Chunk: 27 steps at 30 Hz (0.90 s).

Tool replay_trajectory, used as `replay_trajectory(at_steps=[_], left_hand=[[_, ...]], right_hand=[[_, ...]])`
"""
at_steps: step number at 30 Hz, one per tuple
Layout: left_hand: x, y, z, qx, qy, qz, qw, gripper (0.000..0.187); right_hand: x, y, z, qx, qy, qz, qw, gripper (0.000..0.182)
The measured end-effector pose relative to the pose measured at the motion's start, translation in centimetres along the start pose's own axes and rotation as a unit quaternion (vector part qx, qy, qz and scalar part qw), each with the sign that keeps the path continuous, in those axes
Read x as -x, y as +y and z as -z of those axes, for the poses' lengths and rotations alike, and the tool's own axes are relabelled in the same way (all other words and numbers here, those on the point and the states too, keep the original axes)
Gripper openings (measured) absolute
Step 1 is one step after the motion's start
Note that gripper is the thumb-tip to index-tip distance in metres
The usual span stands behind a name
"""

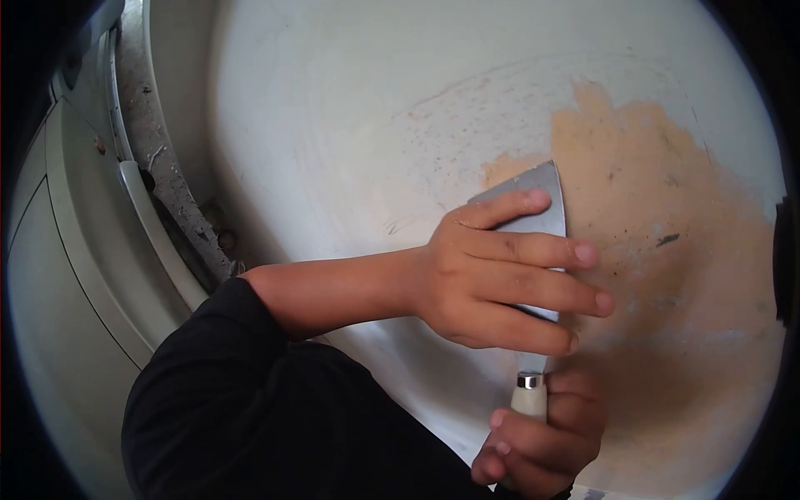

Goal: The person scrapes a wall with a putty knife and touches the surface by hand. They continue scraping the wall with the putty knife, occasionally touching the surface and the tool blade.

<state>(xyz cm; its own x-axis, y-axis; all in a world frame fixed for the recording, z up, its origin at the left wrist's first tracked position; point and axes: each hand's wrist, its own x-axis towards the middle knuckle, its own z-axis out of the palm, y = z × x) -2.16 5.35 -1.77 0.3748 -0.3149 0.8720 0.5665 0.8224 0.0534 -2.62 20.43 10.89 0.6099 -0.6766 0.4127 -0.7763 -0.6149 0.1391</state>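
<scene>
A putty knife (pixel 556 200) with a wide metal blade and a pale handle (pixel 528 402) lies against a large white curved panel (pixel 333 167). My right hand (pixel 554 433) is closed around the handle at the lower right. Across the blade lies my left hand (pixel 508 271), its back toward me and its fingers spread and stretched to the right. The left thumb is hidden, as is part of the blade beneath the fingers. A tan, filler-like patch (pixel 633 192) covers the panel right of the blade, with uneven edges and a few dark marks.
Greenish-grey vehicle-like bodywork (pixel 100 225) stands at the left. Along it runs a narrow gap with a pale strip (pixel 158 229) and a rough, dirty inner surface (pixel 137 92). Scratches and specks mark the panel above my left hand. A black sleeve (pixel 275 417) covers my upper left arm.
</scene>
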Motion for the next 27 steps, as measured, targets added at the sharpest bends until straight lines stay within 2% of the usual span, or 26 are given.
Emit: replay_trajectory(at_steps=[2,6,9,12,14,17,19,22,25,27], left_hand=[[0.2,0.3,0.0,0.0,-0.007,-0.005,1.0,0.009],[0.1,0.5,-0.1,-0.022,0.004,0.021,1.0,0.012],[0.0,0.3,0.2,-0.005,-0.001,0.003,1.0,0.013],[0.0,0.8,0.6,-0.035,-0.019,0.046,0.998,0.012],[-0.1,0.8,0.6,-0.029,-0.004,0.055,0.998,0.013],[0.5,0.6,0.2,0.021,-0.003,0.001,1.0,0.013],[0.4,0.5,0.4,0.009,-0.003,0.006,1.0,0.012],[0.3,0.7,0.2,-0.012,0.003,0.033,0.999,0.012],[0.3,0.7,0.0,-0.023,0.02,0.035,0.999,0.011],[0.5,0.4,0.1,0.003,-0.003,0.002,1.0,0.011]], right_hand=[[0.1,0.2,-0.5,-0.016,0.028,-0.045,0.998,0.015],[-0.2,-0.1,0.1,-0.006,-0.004,-0.042,0.999,0.017],[-0.2,-0.1,-0.1,-0.026,0.008,-0.031,0.999,0.018],[-1.2,0.0,-0.6,-0.01,0.028,-0.07,0.997,0.018],[-0.7,0.0,-0.5,-0.006,0.026,-0.047,0.999,0.018],[0.0,-0.5,-0.5,-0.007,0.017,-0.011,1.0,0.018],[-0.1,-0.7,-0.7,-0.001,0.011,-0.011,1.0,0.018],[-0.6,-0.7,-0.5,0.005,0.025,-0.084,0.996,0.018],[-0.4,-0.5,0.2,-0.016,-0.007,-0.057,0.998,0.018],[-0.1,-0.7,0.2,-0.029,-0.006,-0.041,0.999,0.017]])
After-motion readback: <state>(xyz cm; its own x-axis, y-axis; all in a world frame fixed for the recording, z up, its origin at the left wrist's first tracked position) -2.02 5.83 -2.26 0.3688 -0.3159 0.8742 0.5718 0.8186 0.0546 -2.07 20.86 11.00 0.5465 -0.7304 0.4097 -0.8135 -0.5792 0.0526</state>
